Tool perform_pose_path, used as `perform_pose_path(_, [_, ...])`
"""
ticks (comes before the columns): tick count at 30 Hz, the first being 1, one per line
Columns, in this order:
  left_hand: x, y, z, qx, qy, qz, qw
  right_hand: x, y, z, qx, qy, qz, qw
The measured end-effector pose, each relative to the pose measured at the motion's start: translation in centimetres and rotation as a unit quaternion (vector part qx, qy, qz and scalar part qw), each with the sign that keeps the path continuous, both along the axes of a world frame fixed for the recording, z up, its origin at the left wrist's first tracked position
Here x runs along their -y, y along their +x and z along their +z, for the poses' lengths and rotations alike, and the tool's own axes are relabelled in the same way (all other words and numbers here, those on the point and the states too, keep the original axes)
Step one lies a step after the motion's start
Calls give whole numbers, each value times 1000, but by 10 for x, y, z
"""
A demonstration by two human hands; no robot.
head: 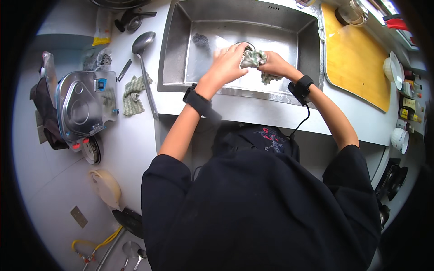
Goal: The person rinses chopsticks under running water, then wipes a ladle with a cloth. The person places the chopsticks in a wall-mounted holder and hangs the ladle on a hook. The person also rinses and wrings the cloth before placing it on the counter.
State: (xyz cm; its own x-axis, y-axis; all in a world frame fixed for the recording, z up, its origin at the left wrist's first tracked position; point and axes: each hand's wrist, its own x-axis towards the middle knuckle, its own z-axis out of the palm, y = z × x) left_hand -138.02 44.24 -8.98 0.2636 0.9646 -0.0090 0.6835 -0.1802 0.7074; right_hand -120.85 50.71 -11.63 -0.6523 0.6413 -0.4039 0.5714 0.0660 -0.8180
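Observation:
Over the stainless steel sink [284, 25], my right hand [278, 64] grips a bunched green-and-white checked cloth [254, 58]. Part of the cloth hangs below that hand. My left hand [227, 62] is at the cloth's left side, its thumb and forefinger around that edge. Its other fingers are blurred, and I cannot tell whether it holds anything. A round metal rim [249, 45] shows just behind the cloth; whether it is the drain or a separate piece is unclear. A dark wire scouring pad [200, 40] lies on the sink floor to the left.
A large metal ladle [144, 64] and a second checked cloth [133, 96] lie left of the sink. Beyond them stands a clear plastic-lidded container [83, 105]. To the right lie a yellow cutting board [356, 57], a glass jar [352, 13] and white bowls [400, 140].

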Motion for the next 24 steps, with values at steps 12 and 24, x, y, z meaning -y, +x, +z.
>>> perform_pose_path(12, [-14,30,-64,-193,108,-42,974,-7,2,-25,136,-7,157,978])
perform_pose_path(24, [-24,25,-84,-141,93,8,986,-10,-7,-37,60,156,107,980])
